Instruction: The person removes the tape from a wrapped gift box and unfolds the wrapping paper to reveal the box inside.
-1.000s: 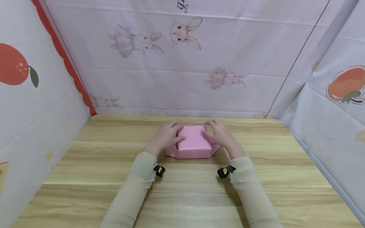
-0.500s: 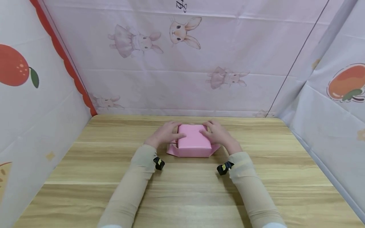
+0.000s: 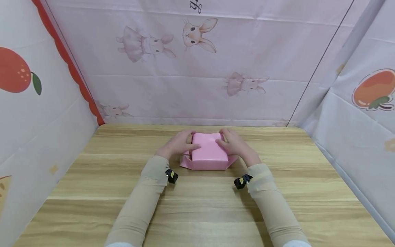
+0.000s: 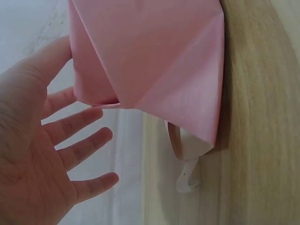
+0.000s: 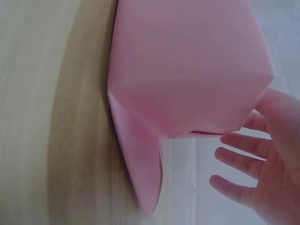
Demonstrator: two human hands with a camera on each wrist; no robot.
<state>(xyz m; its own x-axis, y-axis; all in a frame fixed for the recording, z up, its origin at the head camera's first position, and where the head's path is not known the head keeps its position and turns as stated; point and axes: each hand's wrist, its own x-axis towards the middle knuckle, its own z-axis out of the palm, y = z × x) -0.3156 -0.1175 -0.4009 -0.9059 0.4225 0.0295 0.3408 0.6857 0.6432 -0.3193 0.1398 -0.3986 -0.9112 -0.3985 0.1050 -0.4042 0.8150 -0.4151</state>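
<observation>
A pink box (image 3: 210,147) of folded card or paper rests near the back of the wooden table, with flaps (image 4: 183,89) slanting out at its sides. My left hand (image 3: 177,144) grips its far left corner: the thumb lies on top and the index finger reaches the far edge. At the far right corner my right hand (image 3: 237,144) holds it the same way. The other fingers of both hands spread loosely in the wrist views. Below the flap in the left wrist view hangs a pale curled strip (image 4: 188,177). The far side of the box is mostly hidden.
The wood-grain table (image 3: 197,206) extends around the box, its back edge just beyond the hands. Printed cloth hangs behind it (image 3: 172,92), and more cloth walls stand on the left and right. A small black camera (image 3: 171,176) sits at each wrist.
My right fingers have drawn in from the side and settled at the box's far corner. The left fingers have shifted slightly along the far edge. The box has barely moved.
</observation>
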